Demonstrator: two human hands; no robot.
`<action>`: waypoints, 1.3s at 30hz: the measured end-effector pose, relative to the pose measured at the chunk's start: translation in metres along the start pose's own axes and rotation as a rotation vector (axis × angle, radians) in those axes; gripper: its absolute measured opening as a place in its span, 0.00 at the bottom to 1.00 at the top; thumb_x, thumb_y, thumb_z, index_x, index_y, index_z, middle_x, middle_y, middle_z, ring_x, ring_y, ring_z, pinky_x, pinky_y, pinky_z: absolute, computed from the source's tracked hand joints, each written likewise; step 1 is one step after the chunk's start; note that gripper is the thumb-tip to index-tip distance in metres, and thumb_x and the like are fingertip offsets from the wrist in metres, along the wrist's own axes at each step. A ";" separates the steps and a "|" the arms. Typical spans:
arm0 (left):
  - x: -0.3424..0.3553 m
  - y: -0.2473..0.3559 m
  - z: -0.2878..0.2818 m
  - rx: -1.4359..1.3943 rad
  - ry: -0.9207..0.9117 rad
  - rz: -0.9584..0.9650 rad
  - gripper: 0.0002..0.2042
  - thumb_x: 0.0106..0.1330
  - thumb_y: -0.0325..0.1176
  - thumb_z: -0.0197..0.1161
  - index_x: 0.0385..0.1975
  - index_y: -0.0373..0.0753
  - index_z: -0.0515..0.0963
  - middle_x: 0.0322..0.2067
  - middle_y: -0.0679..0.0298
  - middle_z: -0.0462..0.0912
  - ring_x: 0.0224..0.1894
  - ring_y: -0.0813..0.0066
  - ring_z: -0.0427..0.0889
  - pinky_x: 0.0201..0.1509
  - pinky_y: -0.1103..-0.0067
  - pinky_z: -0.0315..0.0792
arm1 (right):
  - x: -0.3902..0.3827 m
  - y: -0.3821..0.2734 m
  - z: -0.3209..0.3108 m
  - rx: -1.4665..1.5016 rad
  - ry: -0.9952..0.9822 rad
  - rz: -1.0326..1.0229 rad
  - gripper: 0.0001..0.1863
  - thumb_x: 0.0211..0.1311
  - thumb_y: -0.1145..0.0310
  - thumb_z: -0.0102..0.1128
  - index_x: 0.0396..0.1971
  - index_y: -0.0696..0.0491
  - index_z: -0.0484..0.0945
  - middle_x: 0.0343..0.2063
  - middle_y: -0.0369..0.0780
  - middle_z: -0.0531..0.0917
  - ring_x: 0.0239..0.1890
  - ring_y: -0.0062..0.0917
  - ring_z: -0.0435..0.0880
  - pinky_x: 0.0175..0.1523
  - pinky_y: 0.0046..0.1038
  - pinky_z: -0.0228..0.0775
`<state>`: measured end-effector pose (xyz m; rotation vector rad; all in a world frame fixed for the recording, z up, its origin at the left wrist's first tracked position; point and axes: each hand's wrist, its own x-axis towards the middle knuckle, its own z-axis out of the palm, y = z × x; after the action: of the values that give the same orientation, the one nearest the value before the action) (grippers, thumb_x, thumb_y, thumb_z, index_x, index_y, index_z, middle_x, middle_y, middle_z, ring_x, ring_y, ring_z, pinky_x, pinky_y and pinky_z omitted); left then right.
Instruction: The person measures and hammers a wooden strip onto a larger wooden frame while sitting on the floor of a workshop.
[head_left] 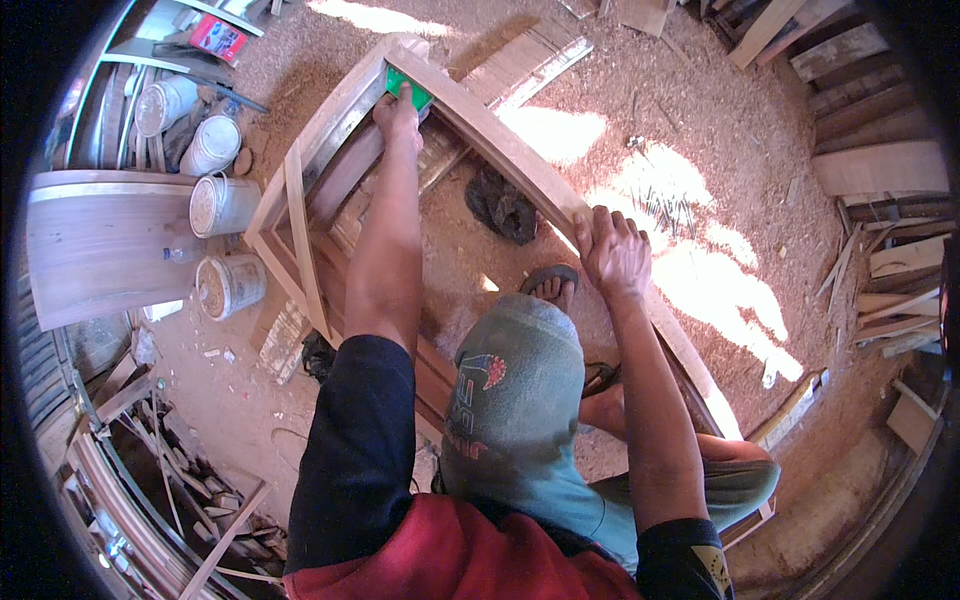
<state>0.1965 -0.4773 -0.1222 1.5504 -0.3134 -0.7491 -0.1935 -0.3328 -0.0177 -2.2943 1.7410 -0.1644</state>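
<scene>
My left hand point(398, 118) holds a green flat-sided piece point(413, 90) against the inside of the far corner of a wooden frame point(460, 118), fingers curled on it. The piece's exact shape is partly hidden. My right hand point(615, 250) has its fingers wrapped over the top of the frame's long rail, lower right of the corner. A diagonal wooden brace point(303, 240) crosses the frame's left corner. My knee point(515, 355) is bent inside the frame, with my sandaled foot point(550, 285) beyond it and a dark crumpled thing point(498, 205) on the ground.
White buckets point(228, 288) stand at the left beside a curved wooden panel point(105, 250). Stacked boards point(850, 175) line the right. Scrap wood point(200, 480) lies at lower left. Planks point(535, 65) and scattered small dark pieces point(660, 210) lie on the sawdust-covered floor point(740, 180).
</scene>
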 end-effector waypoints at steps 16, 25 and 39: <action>-0.014 -0.006 0.018 -0.070 -0.019 -0.067 0.12 0.70 0.39 0.66 0.44 0.40 0.76 0.37 0.61 0.84 0.36 0.69 0.84 0.34 0.69 0.80 | -0.001 0.009 0.002 0.004 0.042 0.016 0.23 0.73 0.47 0.47 0.37 0.53 0.79 0.31 0.47 0.84 0.36 0.42 0.86 0.43 0.45 0.77; -0.012 -0.007 0.010 -0.093 -0.037 -0.052 0.15 0.73 0.44 0.61 0.52 0.43 0.72 0.43 0.62 0.82 0.39 0.69 0.83 0.36 0.68 0.81 | -0.001 0.002 0.006 0.004 0.034 0.006 0.21 0.72 0.49 0.50 0.35 0.53 0.78 0.30 0.47 0.84 0.35 0.42 0.86 0.42 0.45 0.77; -0.036 0.013 0.025 0.096 -0.009 -0.017 0.22 0.77 0.47 0.53 0.58 0.35 0.68 0.46 0.55 0.80 0.35 0.69 0.83 0.23 0.76 0.79 | -0.001 -0.001 0.006 -0.027 0.090 -0.016 0.20 0.72 0.50 0.51 0.31 0.52 0.76 0.27 0.46 0.83 0.32 0.43 0.84 0.38 0.45 0.77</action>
<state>0.1569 -0.4770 -0.0985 1.6424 -0.3478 -0.7640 -0.1913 -0.3308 -0.0236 -2.3546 1.7779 -0.2529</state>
